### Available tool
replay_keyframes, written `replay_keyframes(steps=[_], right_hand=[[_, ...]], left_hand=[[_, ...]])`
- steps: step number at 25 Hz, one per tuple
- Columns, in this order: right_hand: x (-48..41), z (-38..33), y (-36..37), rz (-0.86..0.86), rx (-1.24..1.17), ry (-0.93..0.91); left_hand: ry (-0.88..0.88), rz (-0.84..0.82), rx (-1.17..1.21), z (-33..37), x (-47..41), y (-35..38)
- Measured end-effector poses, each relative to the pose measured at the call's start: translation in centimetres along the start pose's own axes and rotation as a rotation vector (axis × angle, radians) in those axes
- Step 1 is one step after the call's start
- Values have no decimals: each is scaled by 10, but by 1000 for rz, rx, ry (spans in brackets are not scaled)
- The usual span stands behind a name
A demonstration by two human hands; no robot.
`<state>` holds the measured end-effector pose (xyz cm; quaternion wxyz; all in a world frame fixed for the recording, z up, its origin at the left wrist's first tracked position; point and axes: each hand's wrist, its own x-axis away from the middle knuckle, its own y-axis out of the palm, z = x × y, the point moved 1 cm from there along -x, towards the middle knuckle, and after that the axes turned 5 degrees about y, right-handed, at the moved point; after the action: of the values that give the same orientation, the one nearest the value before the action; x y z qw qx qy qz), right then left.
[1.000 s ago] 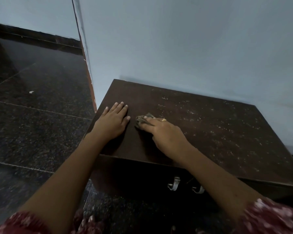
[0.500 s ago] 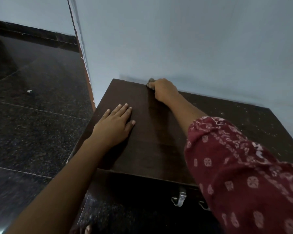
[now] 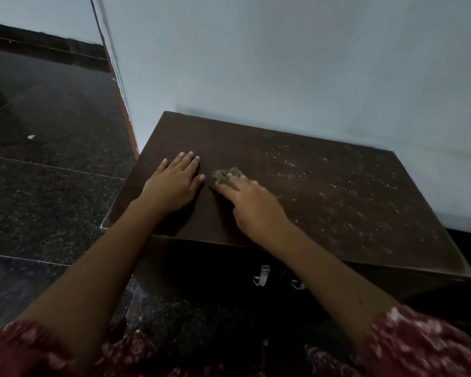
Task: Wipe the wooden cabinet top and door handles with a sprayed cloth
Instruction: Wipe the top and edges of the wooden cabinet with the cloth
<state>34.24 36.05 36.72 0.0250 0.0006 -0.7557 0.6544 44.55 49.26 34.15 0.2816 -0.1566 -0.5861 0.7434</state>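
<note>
A low dark wooden cabinet top point(image 3: 324, 191) stands against a pale wall, its right half speckled with white dust. My left hand point(image 3: 172, 183) lies flat and open on the left part of the top. My right hand point(image 3: 252, 205) presses a small grey-green cloth point(image 3: 225, 176) onto the wood just right of the left hand; only the cloth's front edge shows past my fingers. Two metal door handles point(image 3: 261, 276) hang below the front edge; my right forearm partly hides the right one.
Dark speckled floor tiles point(image 3: 46, 191) spread to the left and in front of the cabinet. The wall's corner with a reddish edge strip point(image 3: 123, 110) meets the cabinet's back left. A small white scrap point(image 3: 31, 137) lies on the floor.
My right hand with the cloth has pulled back from the cabinet's far edge by the wall to the front-left area beside my left hand. The left hand stayed in place.
</note>
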Motion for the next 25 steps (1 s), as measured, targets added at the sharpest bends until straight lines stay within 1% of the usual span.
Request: replay_keyframes(steps=[6,8,11,14,19,22,25], right_hand=[[74,6,1,-133,43,-195],[86,18,-6,-196,40,-202],[84,33,-9,-174,39,-180],[57,46,-4,-112,44,-144],[-4,63,-1,43,73,-105],[-51,74,-1,32,82,-16],[-108,88,-5,-12,90,19]], left_hand=[[2,5,19,14,4,0],[21,6,17,19,3,1],[67,19,9,25,-1,2],[73,32,-2,29,-9,4],[64,66,-14,29,-14,8],[66,71,-32,27,-16,8],[66,58,-51,27,-18,6]])
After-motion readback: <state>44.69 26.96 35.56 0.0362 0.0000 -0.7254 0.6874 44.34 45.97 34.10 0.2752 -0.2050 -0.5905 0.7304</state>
